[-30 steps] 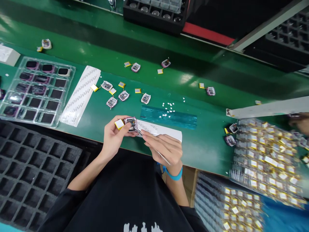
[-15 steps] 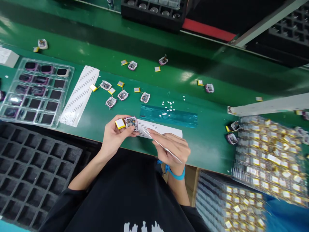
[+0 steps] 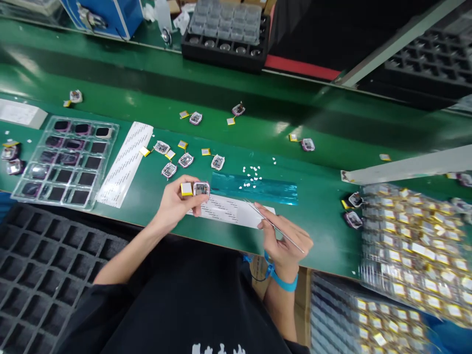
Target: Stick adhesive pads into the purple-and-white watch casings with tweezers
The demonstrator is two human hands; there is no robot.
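My left hand (image 3: 176, 202) is closed on a small watch case (image 3: 201, 190) with its circuit board facing up; a yellow-edged battery (image 3: 186, 189) sits beside it at the fingers. Pinched in my right hand (image 3: 283, 238) is a pair of thin metal tweezers (image 3: 275, 227), their tips pointing up and left over a white label sheet (image 3: 250, 216). Just beyond that sheet, a blue translucent strip (image 3: 273, 191) lies on the green table, with several tiny white pieces (image 3: 251, 176) on and behind it.
Several open watch cases with batteries (image 3: 186, 160) lie further back. At left are a printed sheet (image 3: 123, 167), a clear tray (image 3: 92, 189) of watches and a black foam tray (image 3: 47, 280). Stacked clear trays (image 3: 416, 246) of batteries stand at right, near a white bar (image 3: 405, 164).
My right hand with the tweezers has moved right, away from the watch case, leaving more of the label sheet uncovered. The view has shifted, showing more of the back shelf.
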